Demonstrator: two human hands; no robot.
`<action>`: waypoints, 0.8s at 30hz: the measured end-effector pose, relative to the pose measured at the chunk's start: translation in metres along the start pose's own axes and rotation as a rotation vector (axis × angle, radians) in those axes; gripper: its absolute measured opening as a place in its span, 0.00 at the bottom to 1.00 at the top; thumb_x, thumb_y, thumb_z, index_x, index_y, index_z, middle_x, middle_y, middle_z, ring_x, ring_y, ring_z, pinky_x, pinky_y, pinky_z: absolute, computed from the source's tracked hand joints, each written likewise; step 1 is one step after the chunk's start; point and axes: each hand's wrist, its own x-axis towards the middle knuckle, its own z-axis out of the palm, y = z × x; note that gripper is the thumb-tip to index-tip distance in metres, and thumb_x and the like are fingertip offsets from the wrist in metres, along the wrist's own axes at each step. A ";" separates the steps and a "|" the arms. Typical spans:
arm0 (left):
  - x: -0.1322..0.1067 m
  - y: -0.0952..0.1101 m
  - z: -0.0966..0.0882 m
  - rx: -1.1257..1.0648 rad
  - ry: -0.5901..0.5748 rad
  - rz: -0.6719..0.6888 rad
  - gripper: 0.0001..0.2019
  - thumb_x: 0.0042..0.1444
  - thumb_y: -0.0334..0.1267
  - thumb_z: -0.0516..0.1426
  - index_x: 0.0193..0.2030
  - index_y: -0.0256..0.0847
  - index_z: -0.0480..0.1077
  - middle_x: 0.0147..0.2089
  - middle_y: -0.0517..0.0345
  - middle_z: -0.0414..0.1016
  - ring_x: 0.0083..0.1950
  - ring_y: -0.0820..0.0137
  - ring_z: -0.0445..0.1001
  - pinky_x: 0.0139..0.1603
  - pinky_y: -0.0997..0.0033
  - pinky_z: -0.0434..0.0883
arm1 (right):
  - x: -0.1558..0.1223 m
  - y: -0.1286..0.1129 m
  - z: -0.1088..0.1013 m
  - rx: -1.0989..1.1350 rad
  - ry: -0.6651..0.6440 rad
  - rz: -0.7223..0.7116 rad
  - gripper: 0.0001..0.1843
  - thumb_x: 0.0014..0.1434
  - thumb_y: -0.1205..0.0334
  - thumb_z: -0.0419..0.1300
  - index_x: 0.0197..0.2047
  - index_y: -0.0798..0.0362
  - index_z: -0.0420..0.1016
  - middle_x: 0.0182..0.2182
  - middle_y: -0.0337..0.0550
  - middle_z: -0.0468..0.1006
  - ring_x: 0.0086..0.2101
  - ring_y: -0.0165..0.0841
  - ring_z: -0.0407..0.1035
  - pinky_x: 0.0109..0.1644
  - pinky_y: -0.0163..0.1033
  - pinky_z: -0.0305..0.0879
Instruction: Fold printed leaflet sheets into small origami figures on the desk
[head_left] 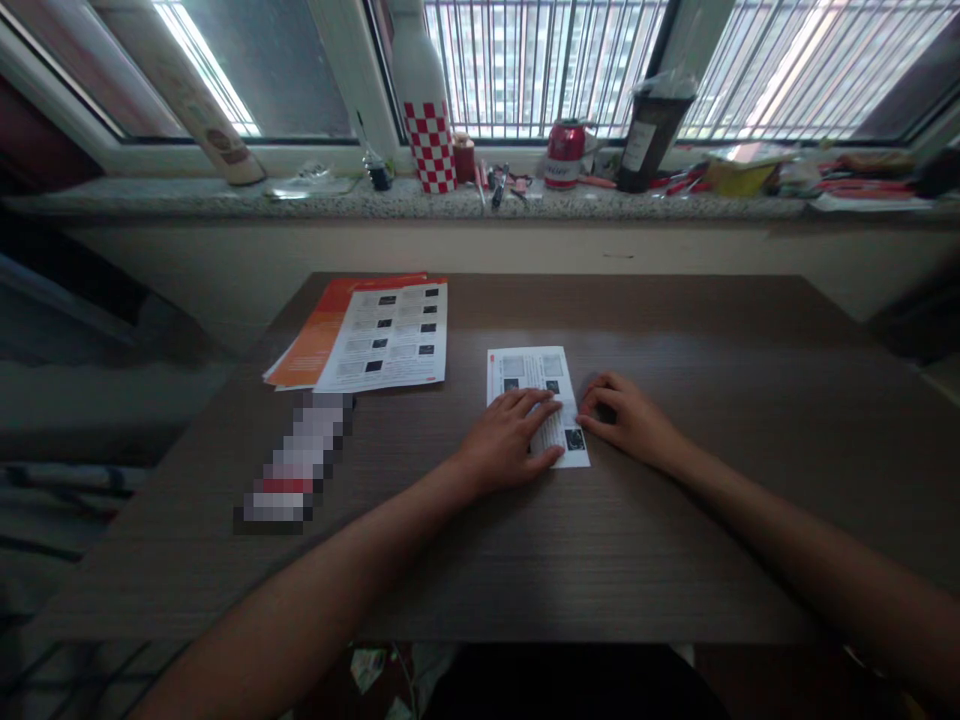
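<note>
A small printed sheet [525,362] of white paper, with dark little pictures and lines of text, lies on the table in front of me; it appears folded. My left hand [514,440] rests flat across its lower left part, fingers spread, and covers some of the print. At the sheet's right edge, my right hand [626,415] has thumb and forefinger brought together in a pinch, with a gap showing inside the curl. The fingertips meet the paper's edge there.
White and orange printed sheets [394,340] lie stacked at the table's back left. Nearer me is a pixelated, blurred-out object [300,460]. The windowsill [300,205] beyond bears a checkered bottle [429,145], a red can [565,155], a dark cup [651,140] and loose clutter.
</note>
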 end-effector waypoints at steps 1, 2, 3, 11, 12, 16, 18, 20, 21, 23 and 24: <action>0.000 0.000 0.000 -0.004 0.000 -0.004 0.30 0.68 0.53 0.59 0.72 0.44 0.63 0.75 0.49 0.63 0.75 0.54 0.60 0.77 0.50 0.59 | 0.004 0.003 -0.001 -0.012 -0.001 0.009 0.05 0.66 0.60 0.66 0.38 0.50 0.76 0.44 0.48 0.75 0.46 0.44 0.71 0.53 0.51 0.70; 0.000 0.000 0.000 -0.009 0.000 -0.007 0.30 0.68 0.53 0.59 0.72 0.44 0.63 0.75 0.49 0.63 0.75 0.54 0.60 0.77 0.50 0.59 | 0.009 0.006 -0.001 -0.022 0.000 0.018 0.05 0.66 0.60 0.66 0.38 0.50 0.76 0.43 0.49 0.75 0.46 0.44 0.71 0.52 0.51 0.70; -0.001 0.000 0.000 -0.016 -0.001 -0.007 0.30 0.68 0.53 0.59 0.72 0.45 0.63 0.75 0.49 0.63 0.75 0.54 0.60 0.77 0.50 0.59 | 0.015 0.009 -0.002 -0.033 0.011 0.029 0.05 0.65 0.60 0.66 0.38 0.50 0.76 0.43 0.49 0.75 0.45 0.44 0.71 0.51 0.51 0.70; -0.001 0.000 0.001 -0.024 0.003 -0.015 0.30 0.68 0.53 0.60 0.73 0.46 0.63 0.75 0.49 0.62 0.75 0.52 0.59 0.76 0.49 0.59 | 0.065 0.033 -0.002 -0.144 0.071 0.075 0.05 0.64 0.60 0.65 0.36 0.51 0.76 0.40 0.48 0.74 0.41 0.42 0.71 0.47 0.47 0.69; -0.001 -0.001 0.001 -0.021 0.003 -0.012 0.30 0.68 0.53 0.60 0.73 0.46 0.63 0.75 0.49 0.62 0.75 0.52 0.59 0.76 0.49 0.59 | 0.071 0.036 -0.002 -0.149 0.074 0.079 0.06 0.64 0.60 0.65 0.36 0.51 0.76 0.40 0.48 0.74 0.41 0.42 0.71 0.47 0.46 0.69; -0.001 -0.001 0.001 -0.021 -0.001 -0.005 0.30 0.68 0.53 0.59 0.73 0.46 0.63 0.75 0.50 0.63 0.74 0.52 0.60 0.76 0.48 0.60 | 0.093 0.046 -0.003 -0.175 0.092 0.104 0.06 0.63 0.59 0.66 0.35 0.52 0.78 0.40 0.48 0.74 0.40 0.42 0.71 0.48 0.46 0.69; -0.001 0.000 0.000 -0.023 -0.001 -0.003 0.30 0.68 0.53 0.60 0.73 0.46 0.63 0.75 0.49 0.62 0.74 0.52 0.60 0.76 0.48 0.60 | 0.103 0.051 -0.002 -0.188 0.101 0.117 0.06 0.62 0.60 0.66 0.34 0.52 0.77 0.39 0.48 0.74 0.40 0.42 0.71 0.49 0.46 0.68; -0.001 0.000 -0.001 -0.022 -0.001 -0.001 0.31 0.68 0.53 0.59 0.73 0.45 0.63 0.75 0.49 0.62 0.75 0.52 0.60 0.76 0.48 0.59 | 0.110 0.055 -0.001 -0.199 0.109 0.130 0.05 0.61 0.61 0.66 0.33 0.52 0.78 0.38 0.49 0.74 0.40 0.42 0.71 0.49 0.46 0.68; -0.001 0.000 -0.001 -0.020 -0.003 0.000 0.31 0.68 0.53 0.59 0.73 0.45 0.63 0.75 0.49 0.62 0.75 0.52 0.60 0.76 0.48 0.59 | 0.114 0.056 -0.001 -0.204 0.113 0.135 0.05 0.61 0.62 0.66 0.33 0.52 0.78 0.38 0.49 0.74 0.40 0.43 0.71 0.49 0.47 0.68; -0.001 0.000 -0.001 -0.016 -0.008 -0.001 0.31 0.68 0.53 0.59 0.73 0.44 0.63 0.75 0.48 0.62 0.75 0.52 0.59 0.77 0.48 0.59 | 0.118 0.059 0.001 -0.211 0.122 0.146 0.05 0.60 0.62 0.65 0.32 0.52 0.78 0.38 0.50 0.75 0.39 0.43 0.71 0.48 0.47 0.67; -0.001 0.001 -0.001 -0.013 -0.010 -0.002 0.31 0.68 0.53 0.59 0.73 0.44 0.63 0.75 0.48 0.62 0.75 0.52 0.59 0.77 0.48 0.59 | 0.119 0.060 0.001 -0.212 0.128 0.151 0.06 0.60 0.61 0.65 0.32 0.52 0.78 0.38 0.50 0.75 0.39 0.43 0.70 0.48 0.47 0.67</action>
